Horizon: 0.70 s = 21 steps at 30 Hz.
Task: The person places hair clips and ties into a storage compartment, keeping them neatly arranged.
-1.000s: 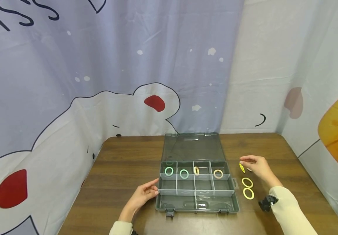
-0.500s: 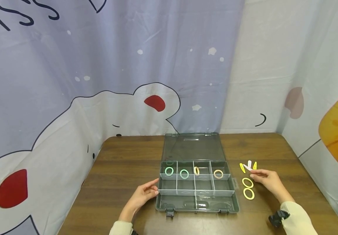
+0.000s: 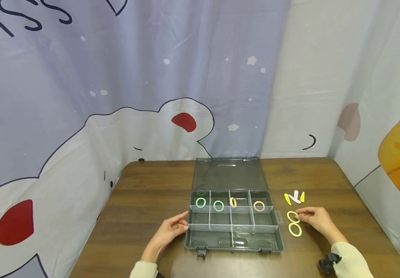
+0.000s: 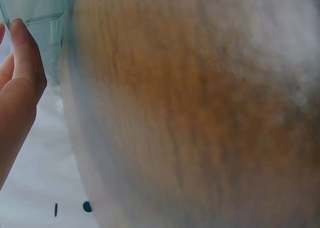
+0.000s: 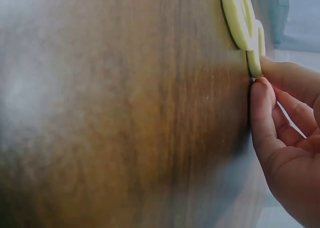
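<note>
My right hand (image 3: pixel 319 223) pinches the near edge of a yellow hair tie (image 3: pixel 288 216) between thumb and fingertips, seen up close in the right wrist view. A second yellow hair tie (image 3: pixel 295 236) lies against it on the near side. Beyond them are a yellow snap hair clip (image 3: pixel 287 199), white clips (image 3: pixel 296 194) and another yellow clip (image 3: pixel 302 197). On the left, my left hand (image 3: pixel 166 233) rests its fingertips against the side of a grey see-through divider box (image 3: pixel 208 236), fingers (image 4: pixel 27 53) fairly straight.
The box's lid (image 3: pixel 228 175) lies folded back behind it. Green hair ties (image 3: pixel 200 198) and pale orange ones (image 3: pixel 259 201) sit in the back compartments. A latch (image 3: pixel 201 252) sticks out at the front. A printed curtain (image 3: pixel 144 77) hangs behind the wooden table (image 3: pixel 151 181).
My right hand has moved from the clips toward me, down to the upper yellow hair tie, and has taken hold of it. The clips lie uncovered. My left hand has stayed put.
</note>
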Tool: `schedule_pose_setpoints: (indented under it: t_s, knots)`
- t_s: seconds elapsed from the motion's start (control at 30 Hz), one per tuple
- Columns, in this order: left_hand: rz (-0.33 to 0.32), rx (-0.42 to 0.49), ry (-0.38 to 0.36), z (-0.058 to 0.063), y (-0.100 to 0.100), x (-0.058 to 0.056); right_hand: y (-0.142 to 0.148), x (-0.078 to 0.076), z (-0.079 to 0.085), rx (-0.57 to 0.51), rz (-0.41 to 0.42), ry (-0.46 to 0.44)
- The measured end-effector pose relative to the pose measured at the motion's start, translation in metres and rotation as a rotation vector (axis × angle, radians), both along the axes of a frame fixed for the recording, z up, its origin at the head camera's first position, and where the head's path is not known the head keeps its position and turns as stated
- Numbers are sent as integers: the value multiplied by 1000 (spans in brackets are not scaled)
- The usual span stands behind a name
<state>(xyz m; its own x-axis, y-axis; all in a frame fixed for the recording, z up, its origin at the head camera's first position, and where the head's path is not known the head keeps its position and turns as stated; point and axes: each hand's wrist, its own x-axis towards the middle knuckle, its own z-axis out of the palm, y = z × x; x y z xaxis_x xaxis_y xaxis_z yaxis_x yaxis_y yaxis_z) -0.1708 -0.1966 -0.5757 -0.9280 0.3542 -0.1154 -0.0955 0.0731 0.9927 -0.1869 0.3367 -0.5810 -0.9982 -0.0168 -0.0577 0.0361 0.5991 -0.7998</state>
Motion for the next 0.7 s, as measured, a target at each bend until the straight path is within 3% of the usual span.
schedule_pose_setpoints:
  t_s: [0.3,0.7]
  knots:
    - [1,-8,9,0,1,1,-2,-1,1,35,-13,8]
    - [4,-4,9,-1,0,1,0,-1,1,-76,-34,19]
